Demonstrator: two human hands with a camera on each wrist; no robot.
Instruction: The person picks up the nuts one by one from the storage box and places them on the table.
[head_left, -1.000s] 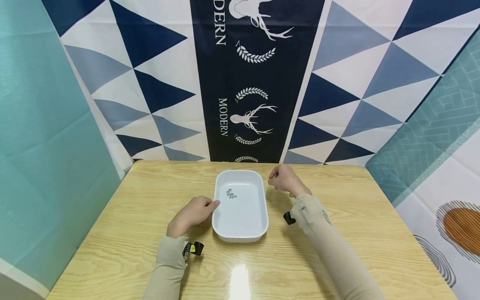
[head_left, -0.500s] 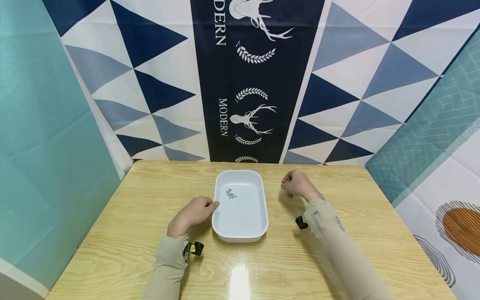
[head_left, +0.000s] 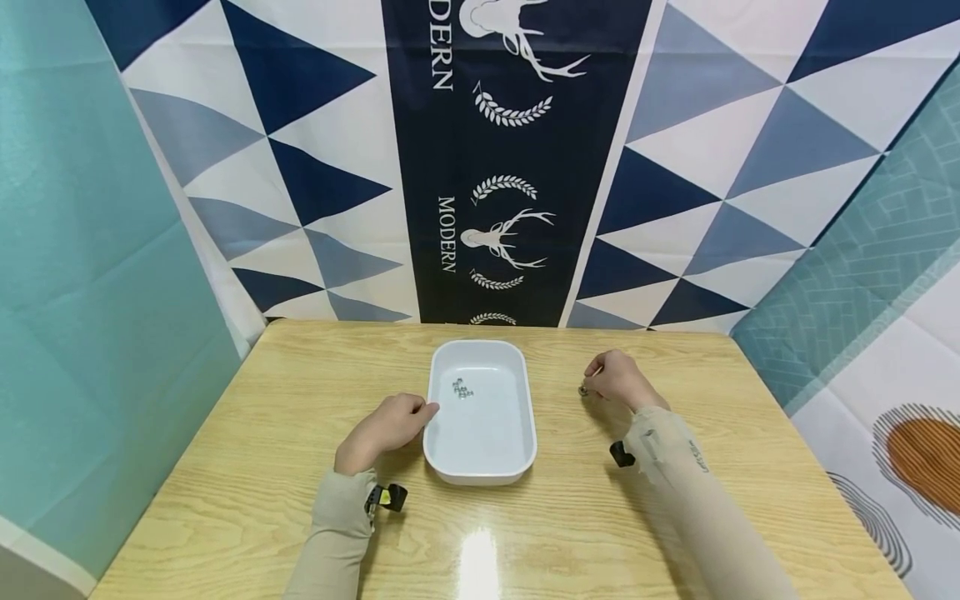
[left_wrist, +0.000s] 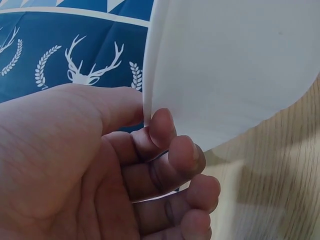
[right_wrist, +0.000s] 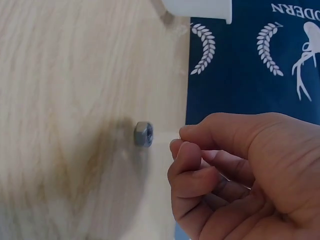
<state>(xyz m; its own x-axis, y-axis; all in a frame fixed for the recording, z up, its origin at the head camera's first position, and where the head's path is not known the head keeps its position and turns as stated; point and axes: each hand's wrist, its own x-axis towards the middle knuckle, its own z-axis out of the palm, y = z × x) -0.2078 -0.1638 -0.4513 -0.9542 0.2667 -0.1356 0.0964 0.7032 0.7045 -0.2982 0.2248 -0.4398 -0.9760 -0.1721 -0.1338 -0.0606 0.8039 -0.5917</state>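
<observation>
A white rectangular tray (head_left: 480,417) stands on the table, with several small metal nuts (head_left: 462,389) in a cluster inside. My left hand (head_left: 386,429) pinches the tray's left wall; in the left wrist view the thumb lies on one side of the wall and the fingertips (left_wrist: 162,127) on the other. Right of the tray, my right hand (head_left: 618,379) hovers beside a single hex nut (right_wrist: 143,134) lying on the table. Its fingers curl and its thumb and index tips sit close together. A small gap separates them from the nut, and nothing shows between them.
The light wooden table (head_left: 300,533) ends at a patterned cloth backdrop (head_left: 495,167) with triangles and deer heads. A teal sheet (head_left: 112,292) hangs at the left. Black wrist cameras (head_left: 621,454) are strapped to both forearms.
My right hand has moved right and nearer, away from the tray's far right side to the lone nut. The left hand, tray and the nuts inside have stayed put.
</observation>
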